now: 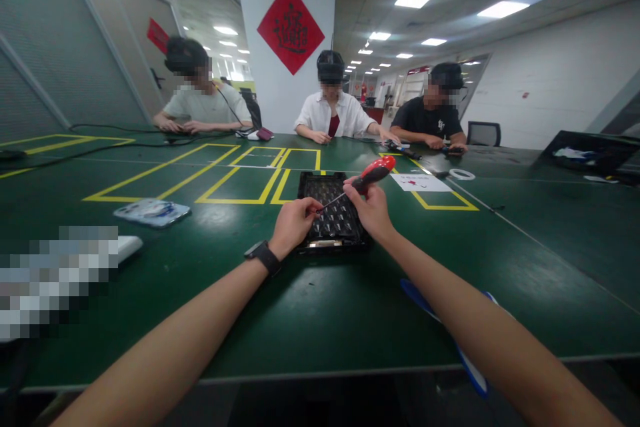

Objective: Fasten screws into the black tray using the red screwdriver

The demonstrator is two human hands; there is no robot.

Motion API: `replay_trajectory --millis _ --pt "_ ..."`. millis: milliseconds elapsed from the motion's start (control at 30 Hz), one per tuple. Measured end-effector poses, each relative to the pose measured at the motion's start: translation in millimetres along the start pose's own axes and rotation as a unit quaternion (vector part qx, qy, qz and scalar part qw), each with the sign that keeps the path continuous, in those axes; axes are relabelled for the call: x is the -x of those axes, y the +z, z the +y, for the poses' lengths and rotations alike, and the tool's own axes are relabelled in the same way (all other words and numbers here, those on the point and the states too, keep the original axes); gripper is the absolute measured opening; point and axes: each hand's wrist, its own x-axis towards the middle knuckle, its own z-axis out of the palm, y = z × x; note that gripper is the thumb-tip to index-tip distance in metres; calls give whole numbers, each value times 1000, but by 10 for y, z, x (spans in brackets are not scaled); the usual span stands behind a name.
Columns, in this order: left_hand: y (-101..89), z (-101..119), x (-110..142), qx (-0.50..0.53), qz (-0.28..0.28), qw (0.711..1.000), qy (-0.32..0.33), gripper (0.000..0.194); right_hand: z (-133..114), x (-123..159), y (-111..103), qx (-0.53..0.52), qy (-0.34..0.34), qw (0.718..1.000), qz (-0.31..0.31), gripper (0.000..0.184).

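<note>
My right hand (pixel 373 210) is closed around a screwdriver (pixel 373 173) with a red and black handle. The handle points up and to the right, while its thin metal shaft slants down to the left. At the shaft's tip, the fingers of my left hand (pixel 297 220) are pinched together; whatever small thing they hold is hidden. Both hands are above a black tray (pixel 333 240) with rows of small shiny pieces in it. A dark watch is on my left wrist.
On the green table (pixel 225 320), a patterned phone-like case (pixel 153 211) lies left and a white paper (pixel 419 183) right. A blue-edged object (pixel 420 298) is partly under my right forearm. Yellow tape outlines mark the surface. Three people sit across the table.
</note>
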Motion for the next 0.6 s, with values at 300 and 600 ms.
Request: replay_trajectory --millis 300,600 --pt "-3 45 0 58 -24 998 8 21 6 104 152 -129 59 986 -90 30" --pt "-115 172 -5 34 -15 999 18 34 41 142 109 -85 75 991 65 38"
